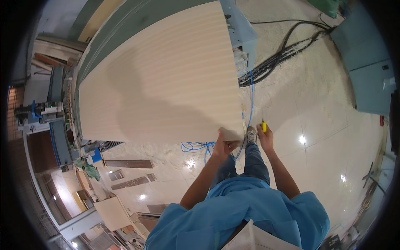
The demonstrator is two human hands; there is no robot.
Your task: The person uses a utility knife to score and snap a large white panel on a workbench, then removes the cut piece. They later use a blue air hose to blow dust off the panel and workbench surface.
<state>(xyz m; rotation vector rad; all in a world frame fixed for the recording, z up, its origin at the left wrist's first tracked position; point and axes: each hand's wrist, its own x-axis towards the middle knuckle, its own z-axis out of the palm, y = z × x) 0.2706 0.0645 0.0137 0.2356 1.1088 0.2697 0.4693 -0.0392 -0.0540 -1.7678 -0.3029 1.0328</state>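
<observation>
A large pale wooden board [175, 79] with faint stripes lies on a machine table, its near right corner toward me. My left hand [224, 146] grips the board's near edge by that corner, thumb on top and fingers curled below the edge. Off the board's right side, my right hand [265, 138] is closed round a small yellow-handled tool [264, 126]. A thin tip seems to point away from me, too small to name the tool's exact kind. The right hand is apart from the board.
A blue hose [251, 98] runs down beside the board and coils below its near edge. Thick black cables [277, 56] cross the dusty floor at the far right, near a blue-grey cabinet [371, 71]. Offcut strips [129, 163] lie on the floor at left.
</observation>
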